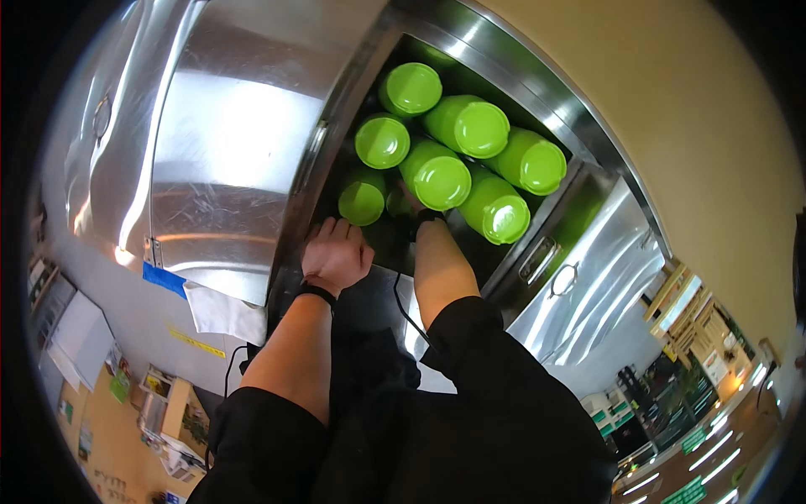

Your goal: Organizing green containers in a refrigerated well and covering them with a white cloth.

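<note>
Several lime-green cylindrical containers point(434, 179) lie stacked on their sides in a stainless-steel cabinet point(352, 82), round ends towards me. My left hand point(338, 252) rests with curled fingers at the cabinet's near edge, just below the lowest left container point(361, 203). Whether those fingers grip the edge is hard to tell. My right hand point(412, 198) reaches deep into the cabinet, between that container and the middle one. Most of its fingers are hidden behind the green ends, beside a shaded container point(399, 203) further in. What it touches cannot be seen.
Steel doors stand swung out, one on the left point(220, 145) and one on the right point(567, 277). A white cloth point(227, 312) hangs under the left door. A black cord point(403, 309) runs down by my right arm. Wooden shelving point(686, 309) is at the far right.
</note>
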A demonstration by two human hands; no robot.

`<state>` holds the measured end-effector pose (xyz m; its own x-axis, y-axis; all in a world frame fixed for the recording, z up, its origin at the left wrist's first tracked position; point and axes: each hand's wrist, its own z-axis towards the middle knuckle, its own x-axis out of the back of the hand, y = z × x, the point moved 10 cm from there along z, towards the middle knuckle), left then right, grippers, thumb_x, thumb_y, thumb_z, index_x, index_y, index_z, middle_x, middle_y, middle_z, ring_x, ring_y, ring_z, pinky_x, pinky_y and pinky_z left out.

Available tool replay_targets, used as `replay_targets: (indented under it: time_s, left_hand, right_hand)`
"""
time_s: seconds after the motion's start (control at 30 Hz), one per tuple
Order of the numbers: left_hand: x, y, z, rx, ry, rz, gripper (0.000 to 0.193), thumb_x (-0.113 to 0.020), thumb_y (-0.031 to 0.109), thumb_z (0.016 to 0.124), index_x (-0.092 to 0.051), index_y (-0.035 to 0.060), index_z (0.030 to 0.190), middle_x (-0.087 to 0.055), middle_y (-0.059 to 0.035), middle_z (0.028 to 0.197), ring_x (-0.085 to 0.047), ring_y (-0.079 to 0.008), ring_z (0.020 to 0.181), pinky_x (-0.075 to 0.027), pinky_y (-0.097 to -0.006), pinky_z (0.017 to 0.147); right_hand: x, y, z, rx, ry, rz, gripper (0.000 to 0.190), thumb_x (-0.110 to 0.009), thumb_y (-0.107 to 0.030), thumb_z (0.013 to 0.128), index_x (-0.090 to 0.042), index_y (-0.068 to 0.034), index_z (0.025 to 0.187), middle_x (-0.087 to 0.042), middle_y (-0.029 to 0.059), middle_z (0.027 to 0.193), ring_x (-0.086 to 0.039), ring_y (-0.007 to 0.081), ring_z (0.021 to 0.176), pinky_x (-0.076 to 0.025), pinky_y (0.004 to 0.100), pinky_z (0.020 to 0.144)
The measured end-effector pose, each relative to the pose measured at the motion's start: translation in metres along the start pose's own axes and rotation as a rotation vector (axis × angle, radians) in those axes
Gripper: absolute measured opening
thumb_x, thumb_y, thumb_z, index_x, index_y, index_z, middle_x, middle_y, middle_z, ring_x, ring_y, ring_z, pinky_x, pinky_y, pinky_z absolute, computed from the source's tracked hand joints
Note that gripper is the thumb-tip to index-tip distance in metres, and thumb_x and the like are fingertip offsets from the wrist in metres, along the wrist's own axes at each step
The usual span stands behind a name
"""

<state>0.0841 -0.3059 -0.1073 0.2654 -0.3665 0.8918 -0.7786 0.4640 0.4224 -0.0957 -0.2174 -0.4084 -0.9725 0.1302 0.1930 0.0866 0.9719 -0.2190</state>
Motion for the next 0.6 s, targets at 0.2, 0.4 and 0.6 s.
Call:
replay_targets:
  time_s: [0.2,0.4,0.6]
  left_hand:
    - [0.001,0.005,0.001,-0.041,0.016,0.024,0.012,-0.064,0.021,0.079,-0.062,0.0093,0.076,-0.06,-0.0083,0.081,-0.061,-0.0307,0.084,-0.052,-0.0446,0.071]
    - [0.001,0.008,-0.001,-0.07,0.037,0.05,0.016,-0.063,0.023,0.082,-0.066,0.0087,0.075,-0.064,-0.0098,0.081,-0.063,-0.0316,0.083,-0.053,-0.0468,0.072]
    - [-0.002,0.01,-0.003,-0.087,0.062,0.078,0.02,-0.062,0.025,0.083,-0.066,0.0082,0.073,-0.065,-0.0107,0.08,-0.064,-0.032,0.082,-0.053,-0.0464,0.071]
  right_hand:
    - [0.014,-0.006,-0.035,0.057,0.024,-0.068,0.085,-0.078,-0.055,0.083,-0.051,-0.009,0.149,-0.059,0.0164,0.143,-0.057,0.0369,0.127,-0.052,0.055,0.093]
    - [0.043,-0.018,-0.12,0.043,0.059,-0.17,0.093,-0.078,-0.057,0.08,-0.049,-0.002,0.149,-0.053,0.0203,0.149,-0.058,0.0379,0.128,-0.054,0.0561,0.092]
    - [0.074,-0.058,-0.263,0.116,0.192,-0.356,0.119,-0.079,-0.056,0.072,-0.029,0.023,0.146,-0.061,0.0343,0.133,-0.065,0.0416,0.121,-0.057,0.043,0.088]
